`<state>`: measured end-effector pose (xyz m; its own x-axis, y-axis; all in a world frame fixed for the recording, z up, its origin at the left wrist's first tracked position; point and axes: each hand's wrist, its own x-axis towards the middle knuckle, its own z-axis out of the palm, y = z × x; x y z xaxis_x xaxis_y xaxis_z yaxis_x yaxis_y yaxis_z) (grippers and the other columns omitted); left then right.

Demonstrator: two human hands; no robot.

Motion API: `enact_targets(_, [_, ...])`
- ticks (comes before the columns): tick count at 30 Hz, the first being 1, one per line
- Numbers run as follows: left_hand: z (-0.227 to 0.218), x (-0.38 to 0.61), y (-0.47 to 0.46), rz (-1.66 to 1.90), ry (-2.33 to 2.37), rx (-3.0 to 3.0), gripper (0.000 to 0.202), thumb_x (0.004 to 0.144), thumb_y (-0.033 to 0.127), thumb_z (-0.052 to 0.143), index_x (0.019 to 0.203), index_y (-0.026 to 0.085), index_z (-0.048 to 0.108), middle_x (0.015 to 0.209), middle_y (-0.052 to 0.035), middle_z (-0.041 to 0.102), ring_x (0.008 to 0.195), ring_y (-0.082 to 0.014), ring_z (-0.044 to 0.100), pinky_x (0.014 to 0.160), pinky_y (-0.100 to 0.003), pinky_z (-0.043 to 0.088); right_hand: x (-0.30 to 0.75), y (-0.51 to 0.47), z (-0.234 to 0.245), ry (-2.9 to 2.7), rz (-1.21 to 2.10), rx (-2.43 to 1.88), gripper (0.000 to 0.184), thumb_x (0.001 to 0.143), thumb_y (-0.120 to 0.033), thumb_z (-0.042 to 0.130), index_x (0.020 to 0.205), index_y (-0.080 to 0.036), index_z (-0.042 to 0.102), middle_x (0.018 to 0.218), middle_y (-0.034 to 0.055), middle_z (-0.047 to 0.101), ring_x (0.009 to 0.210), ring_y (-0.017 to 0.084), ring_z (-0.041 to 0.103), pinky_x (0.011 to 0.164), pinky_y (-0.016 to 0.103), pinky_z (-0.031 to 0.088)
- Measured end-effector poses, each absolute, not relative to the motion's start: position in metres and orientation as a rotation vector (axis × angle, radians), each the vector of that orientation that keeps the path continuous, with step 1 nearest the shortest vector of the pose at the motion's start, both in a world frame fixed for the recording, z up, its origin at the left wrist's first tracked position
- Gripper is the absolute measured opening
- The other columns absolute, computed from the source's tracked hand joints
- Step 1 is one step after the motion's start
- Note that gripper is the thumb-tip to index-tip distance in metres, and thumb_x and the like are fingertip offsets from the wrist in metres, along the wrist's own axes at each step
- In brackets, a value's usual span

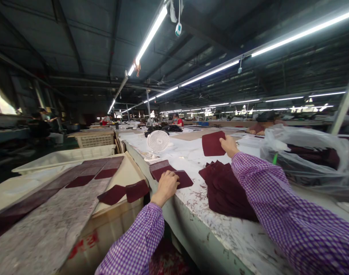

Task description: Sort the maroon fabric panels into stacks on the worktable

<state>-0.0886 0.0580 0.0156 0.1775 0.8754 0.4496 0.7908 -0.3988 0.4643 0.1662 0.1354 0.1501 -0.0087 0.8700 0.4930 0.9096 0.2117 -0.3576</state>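
Note:
My right hand (229, 145) pinches the edge of a maroon fabric piece (213, 144), raised above the table. Beneath that arm lies a thick pile of maroon fabric (228, 189). My left hand (166, 186) rests on other flat maroon pieces (184, 178) near the table's left edge, its fingers bent; whether they grip a piece I cannot tell. Left of it, two maroon pieces (137, 190) overlap the rim of a cream bin. Further left, more maroon pieces (108, 173) lie on a grey mottled board (57, 206).
A small white fan (158, 141) stands on the long table (197, 206) ahead. At right sits a clear plastic bag (311, 160) with dark maroon fabric inside. Cream bins (65, 154) line the left side. A co-worker (264, 122) leans over the table at the far right.

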Motion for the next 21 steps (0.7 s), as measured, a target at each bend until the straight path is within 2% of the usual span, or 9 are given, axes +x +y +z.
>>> enact_targets(2, [0.019,-0.079,0.050,1.187,1.572,2.194,0.022,0.087,0.026,0.050,0.106,0.017,0.057,0.118,-0.0127,0.057,0.118,-0.0262,0.045,0.102,-0.045,0.033,0.163,0.120,0.149,-1.894,-0.155,-1.626,0.031,0.096,-0.028,0.035,0.113,-0.009,0.053,0.106,0.0152,0.060,0.095,0.025,0.058,0.078,0.037,0.044])
enact_targets(4, [0.025,-0.069,0.038,1.295,1.434,2.050,0.040,0.094,0.041,0.032,0.119,0.013,0.048,0.118,-0.0173,0.057,0.110,-0.0253,0.053,0.095,-0.045,0.042,0.153,0.096,0.140,-2.006,-0.207,-1.548,0.032,0.096,-0.025,0.031,0.113,-0.009,0.053,0.100,0.0167,0.063,0.091,0.026,0.059,0.075,0.034,0.041])
enact_targets(6, [0.034,-0.059,0.022,1.312,1.136,1.780,0.061,0.092,0.056,0.019,0.121,0.010,0.045,0.112,-0.0203,0.060,0.099,-0.0251,0.060,0.082,-0.043,0.051,0.140,0.066,0.125,-2.180,-0.224,-1.434,0.028,0.094,-0.026,0.036,0.112,-0.015,0.055,0.091,0.0123,0.066,0.085,0.024,0.060,0.072,0.031,0.039])
enact_targets(8, [0.040,-0.051,0.006,1.249,0.772,1.370,0.067,0.086,0.066,0.026,0.117,0.011,0.048,0.113,-0.0201,0.059,0.096,-0.0263,0.062,0.075,-0.043,0.053,0.129,0.032,0.108,-2.416,-0.211,-1.261,0.020,0.089,-0.023,0.049,0.106,-0.022,0.058,0.090,0.0059,0.068,0.083,0.021,0.061,0.071,0.028,0.039])
enact_targets(9, [0.040,-0.047,-0.002,1.214,0.666,1.187,0.063,0.083,0.066,0.038,0.115,0.013,0.050,0.113,-0.0180,0.059,0.094,-0.0256,0.062,0.072,-0.041,0.054,0.125,0.015,0.100,-2.647,-0.275,-1.044,0.018,0.089,-0.019,0.048,0.104,-0.020,0.059,0.094,0.0070,0.067,0.086,0.022,0.061,0.072,0.029,0.040])
enact_targets(11, [0.037,-0.042,-0.014,1.197,0.671,0.948,0.050,0.073,0.049,0.065,0.109,0.016,0.054,0.106,-0.0118,0.062,0.083,-0.0211,0.064,0.063,-0.033,0.054,0.120,-0.013,0.089,-2.879,-0.363,-0.747,0.017,0.090,-0.016,0.046,0.099,-0.017,0.060,0.095,0.0083,0.067,0.088,0.022,0.060,0.073,0.031,0.042])
enact_targets(14, [0.025,-0.036,-0.027,1.282,0.793,0.910,0.044,0.058,0.019,0.074,0.100,0.014,0.060,0.086,-0.0057,0.067,0.068,-0.0152,0.063,0.057,-0.024,0.049,0.125,-0.038,0.088,-2.946,-0.207,-0.509,0.017,0.092,-0.025,0.048,0.099,-0.018,0.062,0.097,0.0065,0.067,0.093,0.020,0.060,0.083,0.033,0.044])
enact_targets(18, [0.015,-0.030,-0.046,1.374,0.727,0.960,0.036,0.060,0.022,0.072,0.094,0.015,0.064,0.082,-0.0045,0.070,0.069,-0.0171,0.065,0.065,-0.027,0.050,0.150,-0.040,0.096,-2.512,0.028,-0.706,0.040,0.084,-0.044,0.057,0.118,-0.023,0.054,0.128,0.0088,0.052,0.119,0.024,0.045,0.100,0.042,0.035])
enact_targets(21, [0.011,-0.025,-0.064,1.369,0.714,0.905,0.038,0.061,0.025,0.072,0.098,0.017,0.064,0.087,-0.0050,0.071,0.075,-0.0199,0.066,0.070,-0.030,0.051,0.169,-0.031,0.089,-2.379,0.307,-0.990,0.056,0.080,-0.040,0.062,0.129,-0.022,0.043,0.129,0.0123,0.049,0.113,0.027,0.049,0.094,0.045,0.042])
